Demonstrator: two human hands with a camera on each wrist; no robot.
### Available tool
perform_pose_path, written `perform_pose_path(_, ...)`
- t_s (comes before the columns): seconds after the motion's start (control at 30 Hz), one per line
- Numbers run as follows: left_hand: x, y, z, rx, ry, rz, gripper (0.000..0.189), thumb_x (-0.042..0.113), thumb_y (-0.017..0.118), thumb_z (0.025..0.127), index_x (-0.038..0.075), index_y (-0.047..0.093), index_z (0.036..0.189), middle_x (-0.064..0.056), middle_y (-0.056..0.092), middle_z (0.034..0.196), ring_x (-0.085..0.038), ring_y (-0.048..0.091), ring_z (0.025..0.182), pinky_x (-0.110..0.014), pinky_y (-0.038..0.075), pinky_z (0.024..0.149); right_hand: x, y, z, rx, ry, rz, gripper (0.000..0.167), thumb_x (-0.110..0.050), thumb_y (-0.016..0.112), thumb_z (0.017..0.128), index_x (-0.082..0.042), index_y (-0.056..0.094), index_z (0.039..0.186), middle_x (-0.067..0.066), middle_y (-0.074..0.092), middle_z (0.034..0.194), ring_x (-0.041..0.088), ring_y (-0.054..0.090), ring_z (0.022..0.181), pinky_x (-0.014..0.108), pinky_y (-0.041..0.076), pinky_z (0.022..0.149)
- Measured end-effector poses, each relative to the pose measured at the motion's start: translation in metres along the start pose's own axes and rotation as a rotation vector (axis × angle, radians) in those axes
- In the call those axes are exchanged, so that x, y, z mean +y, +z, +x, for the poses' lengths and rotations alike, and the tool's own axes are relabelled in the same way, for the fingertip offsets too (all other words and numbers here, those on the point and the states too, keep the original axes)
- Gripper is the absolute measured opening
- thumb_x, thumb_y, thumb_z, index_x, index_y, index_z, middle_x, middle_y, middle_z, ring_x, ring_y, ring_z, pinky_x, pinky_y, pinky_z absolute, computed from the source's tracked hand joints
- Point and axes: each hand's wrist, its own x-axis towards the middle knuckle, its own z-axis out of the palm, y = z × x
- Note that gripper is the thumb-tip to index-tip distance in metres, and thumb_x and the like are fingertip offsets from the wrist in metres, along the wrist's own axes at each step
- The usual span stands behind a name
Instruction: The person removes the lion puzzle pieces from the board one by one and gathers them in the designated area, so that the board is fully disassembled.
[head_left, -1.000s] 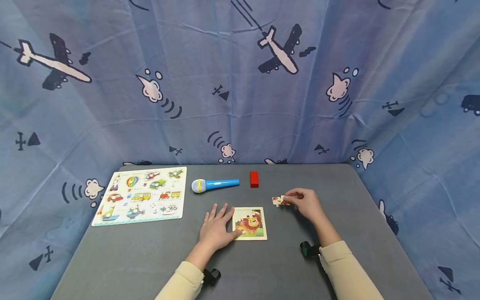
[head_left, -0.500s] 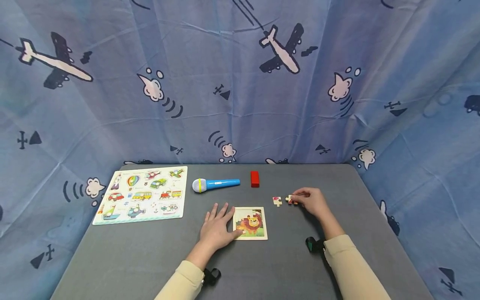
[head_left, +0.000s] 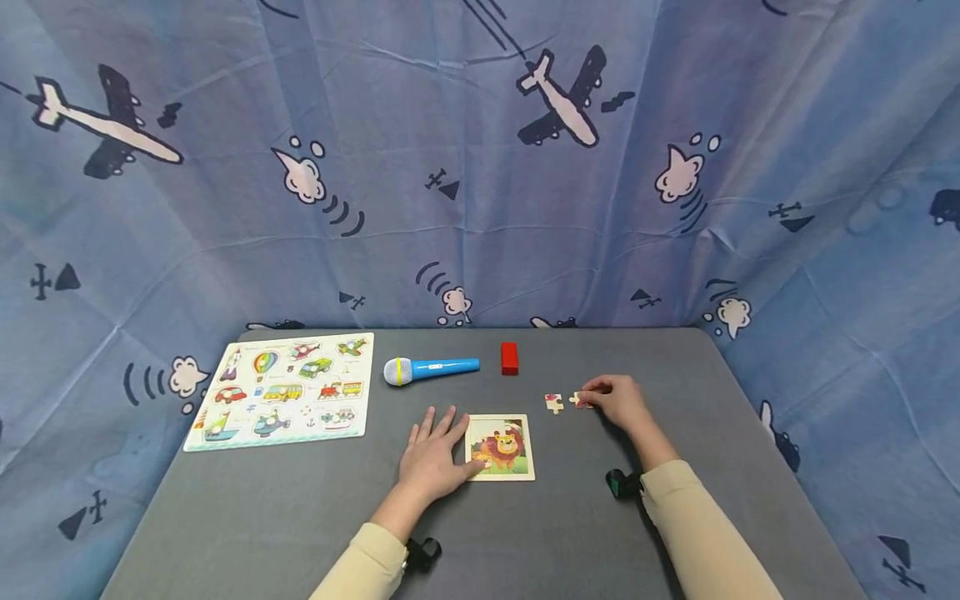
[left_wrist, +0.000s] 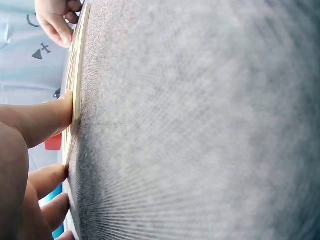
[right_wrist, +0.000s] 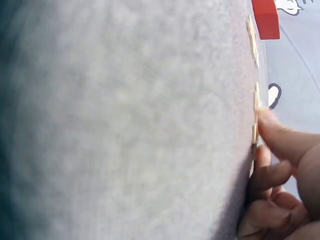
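My left hand (head_left: pixel 435 467) lies with its fingers spread on the table, left of a square wooden lion puzzle (head_left: pixel 500 447). Its thumb rests on the puzzle's left part, and in the left wrist view the thumb (left_wrist: pixel 45 120) touches the board's pale edge. To the right, my right hand (head_left: pixel 618 402) pinches a small jigsaw piece (head_left: pixel 577 400) at table level. The right wrist view has the thumb on top of that piece (right_wrist: pixel 256 105), with the other fingers curled beside it. A second jigsaw piece (head_left: pixel 553 403) lies flat just left of it, apart from it.
Behind the puzzle are a red block (head_left: pixel 509 358) and a blue toy microphone (head_left: pixel 432 369). A large picture board of vehicles (head_left: pixel 285 392) lies at the left. The grey table (head_left: pixel 525 542) ends at a blue patterned curtain (head_left: pixel 480 208).
My right hand has slid one jigsaw piece a little to the right, opening a gap between it and the other piece, which stayed put. The left hand has not moved.
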Motion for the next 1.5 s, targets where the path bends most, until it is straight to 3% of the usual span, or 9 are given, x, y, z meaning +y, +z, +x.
perform_pose_path(0.33, 0.0, -0.001, 0.0, 0.004, 0.008, -0.008, 0.084, 0.057, 0.072, 0.085, 0.02, 0.044, 0.155, -0.007, 0.032, 0.165, -0.038, 0.014, 0.156, -0.059, 0.015, 0.124, -0.012, -0.002, -0.008, 0.036, -0.023, 0.04, 0.019, -0.025, 0.075, 0.093, -0.009, 0.077, 0.104, 0.009, 0.075, 0.097, 0.022, 0.067, 0.088, 0.04, 0.052, 0.079)
perform_pose_path(0.5, -0.001, 0.0, 0.0, 0.008, 0.011, -0.001, 0.084, 0.057, 0.073, 0.085, 0.02, 0.044, 0.155, -0.007, 0.033, 0.164, -0.038, 0.014, 0.156, -0.059, 0.015, 0.124, -0.029, -0.003, -0.019, 0.026, -0.074, 0.128, 0.022, -0.023, 0.075, 0.093, -0.006, 0.076, 0.108, 0.012, 0.076, 0.099, 0.02, 0.072, 0.08, 0.034, 0.057, 0.069)
perform_pose_path(0.63, 0.0, 0.001, 0.0, 0.006, 0.013, -0.003, 0.084, 0.056, 0.073, 0.085, 0.02, 0.044, 0.155, -0.007, 0.033, 0.165, -0.038, 0.014, 0.156, -0.059, 0.015, 0.124, -0.047, -0.003, -0.028, 0.028, -0.111, 0.128, 0.023, -0.022, 0.077, 0.091, -0.007, 0.077, 0.108, 0.009, 0.075, 0.095, 0.017, 0.067, 0.071, 0.031, 0.052, 0.06)
perform_pose_path(0.83, 0.0, 0.001, 0.0, 0.007, 0.01, -0.002, 0.084, 0.055, 0.073, 0.085, 0.02, 0.044, 0.155, -0.007, 0.033, 0.165, -0.038, 0.014, 0.156, -0.059, 0.015, 0.124, -0.067, -0.001, -0.038, 0.019, -0.122, 0.128, 0.027, -0.027, 0.078, 0.09, -0.009, 0.077, 0.11, 0.007, 0.075, 0.103, 0.016, 0.062, 0.074, 0.03, 0.051, 0.063)
perform_pose_path(1.1, -0.001, 0.0, 0.0, 0.009, 0.007, 0.01, 0.083, 0.055, 0.073, 0.085, 0.02, 0.044, 0.155, -0.007, 0.034, 0.164, -0.038, 0.015, 0.155, -0.059, 0.016, 0.124, -0.085, 0.01, -0.047, -0.005, -0.137, 0.188, 0.027, -0.022, 0.078, 0.09, -0.006, 0.075, 0.11, 0.006, 0.074, 0.095, 0.016, 0.06, 0.064, 0.031, 0.051, 0.057)
perform_pose_path(1.5, -0.002, 0.002, 0.0, 0.016, 0.0, 0.021, 0.084, 0.058, 0.072, 0.084, 0.02, 0.045, 0.154, -0.007, 0.034, 0.164, -0.038, 0.016, 0.156, -0.059, 0.017, 0.124, -0.097, 0.037, -0.059, -0.077, -0.143, 0.203, 0.025, -0.02, 0.078, 0.089, -0.008, 0.075, 0.11, 0.002, 0.072, 0.094, 0.016, 0.058, 0.064, 0.03, 0.05, 0.056)
